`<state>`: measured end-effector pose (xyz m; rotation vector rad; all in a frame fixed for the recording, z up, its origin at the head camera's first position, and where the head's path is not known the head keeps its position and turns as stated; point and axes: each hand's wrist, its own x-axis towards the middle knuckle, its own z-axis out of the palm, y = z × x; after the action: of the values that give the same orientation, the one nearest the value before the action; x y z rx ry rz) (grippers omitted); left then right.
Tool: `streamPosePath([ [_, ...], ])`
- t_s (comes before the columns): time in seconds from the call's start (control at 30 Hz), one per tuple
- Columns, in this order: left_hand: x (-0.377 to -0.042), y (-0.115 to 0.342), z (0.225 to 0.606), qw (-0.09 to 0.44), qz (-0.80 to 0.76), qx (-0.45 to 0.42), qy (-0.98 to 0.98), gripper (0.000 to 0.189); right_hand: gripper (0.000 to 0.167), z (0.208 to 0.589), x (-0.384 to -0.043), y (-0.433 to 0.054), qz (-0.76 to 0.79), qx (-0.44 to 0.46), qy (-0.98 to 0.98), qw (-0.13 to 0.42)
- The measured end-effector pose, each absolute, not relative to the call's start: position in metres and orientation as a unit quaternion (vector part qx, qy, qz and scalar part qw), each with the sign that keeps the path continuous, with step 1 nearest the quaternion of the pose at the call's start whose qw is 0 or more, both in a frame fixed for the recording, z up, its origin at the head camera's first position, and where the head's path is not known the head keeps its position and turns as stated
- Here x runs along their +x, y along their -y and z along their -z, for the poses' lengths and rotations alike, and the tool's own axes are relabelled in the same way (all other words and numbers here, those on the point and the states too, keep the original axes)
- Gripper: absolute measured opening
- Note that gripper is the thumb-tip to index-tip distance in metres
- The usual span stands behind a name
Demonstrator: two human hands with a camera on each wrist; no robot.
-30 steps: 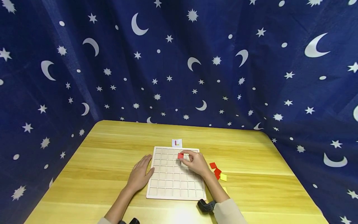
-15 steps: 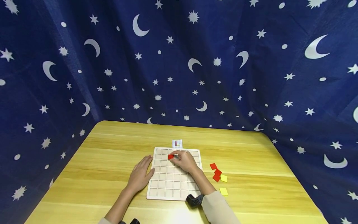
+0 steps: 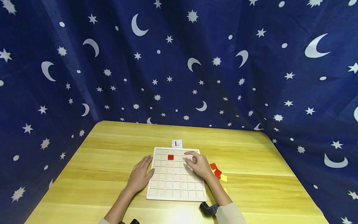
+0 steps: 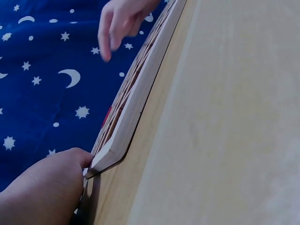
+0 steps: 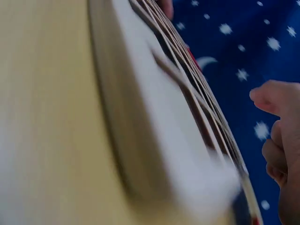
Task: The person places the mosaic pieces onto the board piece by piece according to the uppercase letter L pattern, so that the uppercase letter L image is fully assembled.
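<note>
Bracing the board [image 3: 162, 176] beneath our parted right grip [image 3: 199, 165], we wisely rest our outstretched left grip [image 3: 139, 175] against it.

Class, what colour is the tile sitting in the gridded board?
The tile is red; the head view shows it best.

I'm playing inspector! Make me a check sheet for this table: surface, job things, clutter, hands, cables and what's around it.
Surface: wooden table, shiny glare near the person.
Job's things: grid board with one red tile in the third column from the left, second row from the far edge; gridded card beyond it; loose red tiles and yellow tiles on the right, some partly hidden.
Clutter: nothing seen.
Left hand: touches the board's left edge.
Right hand: over the board, holding nothing.
Cables: nothing seen.
Surroundings: blue star-and-moon curtain.
</note>
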<state>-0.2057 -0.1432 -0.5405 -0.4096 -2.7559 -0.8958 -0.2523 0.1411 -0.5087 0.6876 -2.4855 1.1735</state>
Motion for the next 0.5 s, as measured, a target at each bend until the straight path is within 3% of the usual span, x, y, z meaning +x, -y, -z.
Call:
streamPosePath([
  [0.3, -0.207, 0.144, 0.541, 0.115, 0.304, -0.142, 0.935, 0.051, 0.028, 0.504, -0.229, -0.216, -0.403, 0.140, 0.894, 0.135],
  [0.5, -0.206, 0.143, 0.543, 0.117, 0.303, -0.144, 0.935, 0.051, 0.033, 0.506, -0.221, -0.252, -0.411, 0.088, 0.903, 0.088],
])
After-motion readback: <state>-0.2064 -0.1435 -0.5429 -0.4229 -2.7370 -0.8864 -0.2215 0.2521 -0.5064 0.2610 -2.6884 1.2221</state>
